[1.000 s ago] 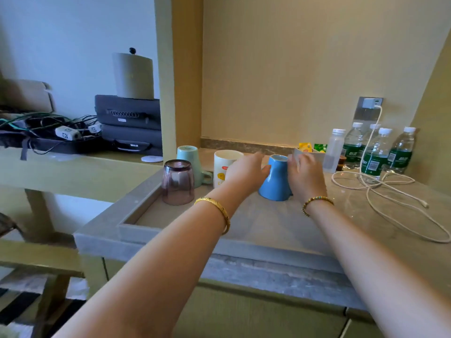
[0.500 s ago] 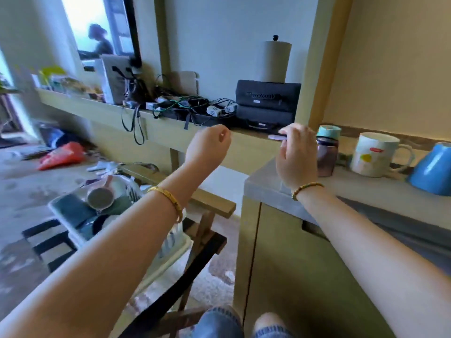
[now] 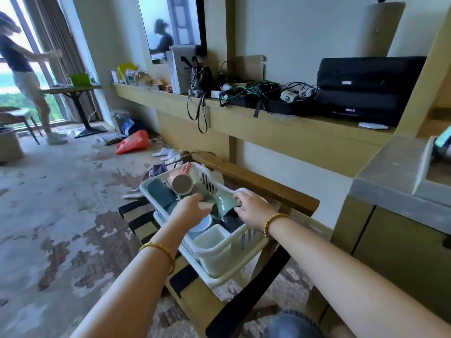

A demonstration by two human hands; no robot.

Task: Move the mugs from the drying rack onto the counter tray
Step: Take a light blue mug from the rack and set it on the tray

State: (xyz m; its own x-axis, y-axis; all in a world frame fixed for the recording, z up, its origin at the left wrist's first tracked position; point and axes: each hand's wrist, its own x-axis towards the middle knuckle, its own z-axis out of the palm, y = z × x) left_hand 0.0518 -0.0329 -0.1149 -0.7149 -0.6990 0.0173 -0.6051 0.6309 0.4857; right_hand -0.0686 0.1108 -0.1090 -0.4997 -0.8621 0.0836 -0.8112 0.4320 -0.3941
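Note:
The white plastic drying rack (image 3: pixel 220 251) sits low on a wooden folding stand. Inside it lie a pink mug (image 3: pixel 181 183), a dark teal mug (image 3: pixel 159 192), a light green mug (image 3: pixel 223 200) and a black mug (image 3: pixel 231 222). My right hand (image 3: pixel 252 210) curls its fingers round the right side of the light green mug. On the mug's left is my left hand (image 3: pixel 190 210), thumb toward it and fingers hidden. The grey counter tray (image 3: pixel 421 164) shows at the right edge with a teal mug (image 3: pixel 443 140) partly in view.
A long wooden shelf (image 3: pixel 268 128) above the rack carries black cases (image 3: pixel 366 89), tangled cables and a hanging strap. The stand's wooden rail (image 3: pixel 256 181) runs behind the rack. A red bag (image 3: pixel 133 142) lies on the floor, and a person stands at the far left window.
The view swung from the counter down and left to the rack. Both hands left the counter and dropped into the rack; my right hand now grips the light green mug.

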